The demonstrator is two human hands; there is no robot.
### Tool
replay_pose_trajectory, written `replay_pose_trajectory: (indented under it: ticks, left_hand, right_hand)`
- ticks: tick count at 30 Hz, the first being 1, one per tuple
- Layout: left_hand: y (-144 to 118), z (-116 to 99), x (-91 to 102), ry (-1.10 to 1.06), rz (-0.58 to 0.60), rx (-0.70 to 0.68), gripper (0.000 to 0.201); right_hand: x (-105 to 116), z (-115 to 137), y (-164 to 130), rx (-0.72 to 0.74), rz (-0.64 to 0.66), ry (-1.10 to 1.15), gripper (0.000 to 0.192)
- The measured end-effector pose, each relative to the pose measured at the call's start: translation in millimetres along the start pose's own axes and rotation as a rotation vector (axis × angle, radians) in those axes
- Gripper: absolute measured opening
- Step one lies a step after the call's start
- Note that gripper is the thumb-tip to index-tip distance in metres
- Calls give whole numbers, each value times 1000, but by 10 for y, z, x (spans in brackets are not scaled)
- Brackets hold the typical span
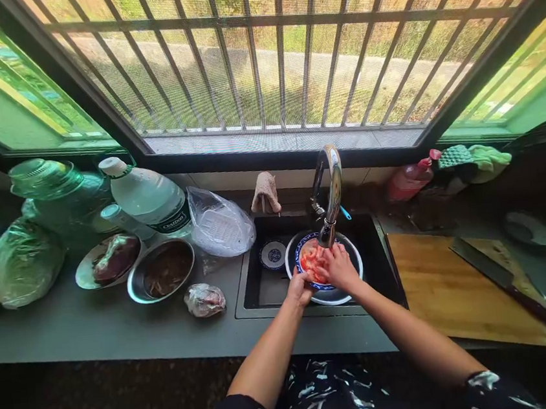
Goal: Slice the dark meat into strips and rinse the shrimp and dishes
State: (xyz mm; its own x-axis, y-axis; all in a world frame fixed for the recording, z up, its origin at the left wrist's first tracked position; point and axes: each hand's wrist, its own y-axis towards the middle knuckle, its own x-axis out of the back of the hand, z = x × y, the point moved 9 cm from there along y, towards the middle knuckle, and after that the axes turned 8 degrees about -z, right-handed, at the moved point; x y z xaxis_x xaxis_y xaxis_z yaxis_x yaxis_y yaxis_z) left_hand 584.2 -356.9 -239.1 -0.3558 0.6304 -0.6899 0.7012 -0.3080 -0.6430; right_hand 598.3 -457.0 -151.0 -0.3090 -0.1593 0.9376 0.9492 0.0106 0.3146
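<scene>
Over the sink (267, 290), a plate with a blue patterned rim (301, 247) sits in or over a metal basin (355, 254). Wet-looking red-orange food pieces (312, 259) lie on this plate. My left hand (300, 287) is closed on the plate's near left edge, thumb on the rim. Bent over the pieces, my right hand (339, 268) has its fingers curled in among them; the fingertips are partly hidden. The faucet (330, 185) arches directly above, its spout close to my right fingers. Whether water runs cannot be made out.
A small patterned dish (274, 255) lies in the sink. To the right, a cleaver (500, 278) rests on a cutting board (434, 304). Leftward stand a metal bowl (138, 287), a plate of meat (85, 270), a wrapped bundle (205, 300) and a large bottle (147, 191).
</scene>
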Motion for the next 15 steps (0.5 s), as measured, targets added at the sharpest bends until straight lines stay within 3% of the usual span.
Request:
replay_pose_trajectory:
  ticks: [3,7,9,12,15]
  left_hand:
    - [14,45,-43,33,33,-7,67]
    - [27,31,-41,37,39,-25,68]
    - [22,14,-37,27,47,-26,69]
    - [12,18,-24,10,43,-29,69]
    - [3,53,-13,2,28,-41,68]
  right_hand:
    - [-138,46,-20,-84,33,-27,72]
    - [-164,247,37,146,111,78,46]
    - [-72,256,16,193,92,96,45]
    - [1,85,-48,-28,28,38,66]
    - [-104,10,-116,-218,57,-1,79]
